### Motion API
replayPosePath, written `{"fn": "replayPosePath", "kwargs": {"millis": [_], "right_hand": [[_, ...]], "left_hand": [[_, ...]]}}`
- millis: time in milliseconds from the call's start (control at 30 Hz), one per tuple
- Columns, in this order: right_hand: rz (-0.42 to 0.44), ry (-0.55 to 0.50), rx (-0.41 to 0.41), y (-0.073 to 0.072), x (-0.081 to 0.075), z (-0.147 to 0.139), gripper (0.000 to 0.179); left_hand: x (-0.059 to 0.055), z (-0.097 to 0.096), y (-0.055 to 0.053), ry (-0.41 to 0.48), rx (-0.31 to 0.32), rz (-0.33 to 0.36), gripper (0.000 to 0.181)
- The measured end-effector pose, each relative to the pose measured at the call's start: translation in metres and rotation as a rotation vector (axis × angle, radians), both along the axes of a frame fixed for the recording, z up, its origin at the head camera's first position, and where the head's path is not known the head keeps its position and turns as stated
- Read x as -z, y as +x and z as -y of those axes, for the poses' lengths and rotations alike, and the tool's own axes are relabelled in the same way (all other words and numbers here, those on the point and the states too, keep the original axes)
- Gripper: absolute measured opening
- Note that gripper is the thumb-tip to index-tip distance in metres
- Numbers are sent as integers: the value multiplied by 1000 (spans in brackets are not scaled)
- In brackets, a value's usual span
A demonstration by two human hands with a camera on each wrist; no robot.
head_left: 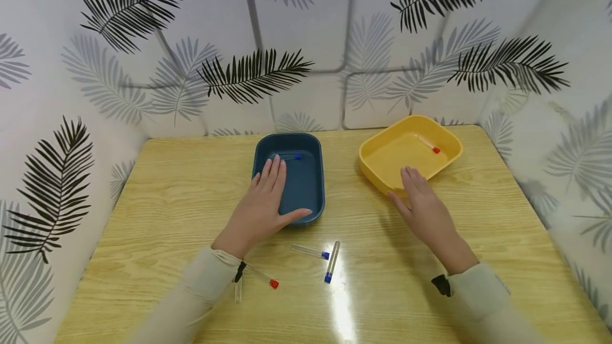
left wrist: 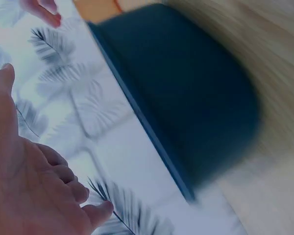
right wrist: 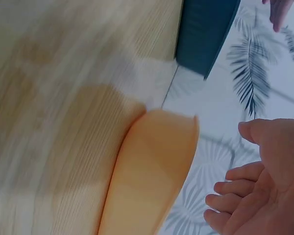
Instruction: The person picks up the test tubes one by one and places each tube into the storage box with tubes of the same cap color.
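So from my end of the feed, left hand (head_left: pixel 265 198) has its fingers out fairly straight and side by side, thumb stuck out wide, palm empty. Right hand (head_left: pixel 427 214) is pretty much the same, fingers long, thumb apart. Left one hovers over the dark blue tray (head_left: pixel 306 187) and blocks my view of its left edge; right one hangs by the near corner of the yellow tray (head_left: pixel 375 174) and covers a bit of the rim.

Biggest nuisance for me is the left sleeve (head_left: pixel 191 288) and black strap (head_left: pixel 239 272): a clear tube (head_left: pixel 238 290) pokes out from under there, top end hidden, and a red-capped tube (head_left: pixel 262 276) is partly covered too. Just right of those, one blue-capped tube (head_left: pixel 309 251) lies crosswise with its cap right beside a second blue-capped tube (head_left: pixel 332 263); can't tell if they touch. Glare on the wood table (head_left: pixel 191 185) next to them.

Containers: blue tray's got a third blue-capped tube (head_left: pixel 291 157), partly behind the fingertips. Yellow one's got another red-capped tube (head_left: pixel 427 143) near its far side.
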State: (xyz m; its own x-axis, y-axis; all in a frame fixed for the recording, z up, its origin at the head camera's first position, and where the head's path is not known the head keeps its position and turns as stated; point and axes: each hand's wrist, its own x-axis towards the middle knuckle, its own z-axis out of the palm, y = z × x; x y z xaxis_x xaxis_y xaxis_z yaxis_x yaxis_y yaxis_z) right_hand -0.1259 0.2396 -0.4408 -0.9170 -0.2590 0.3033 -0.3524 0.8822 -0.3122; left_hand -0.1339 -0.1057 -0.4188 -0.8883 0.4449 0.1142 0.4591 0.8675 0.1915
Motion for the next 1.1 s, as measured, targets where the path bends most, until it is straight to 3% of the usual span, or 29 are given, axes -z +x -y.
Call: {"fn": "replayPosePath", "kwargs": {"millis": [167, 367, 567, 733, 900, 1100], "right_hand": [[148, -48, 117, -9, -4, -37, 70], [266, -105, 199, -21, -5, -83, 80], [332, -130, 233, -29, -4, -108, 87], [393, -183, 233, -35, 1, -110, 90], [373, -212, 231, -40, 7, -105, 88], [308, -214, 206, -46, 11, -98, 79]], "left_hand": [[-11, -49, 4, -4, 71, -5, 103], [-12, -104, 10, 12, 142, 16, 102], [-7, -141, 9, 26, 166, 52, 102], [7, -167, -1, -20, 160, 48, 98], [24, -185, -12, -73, 134, 49, 98], [31, -196, -17, -143, 113, 60, 100]]}}
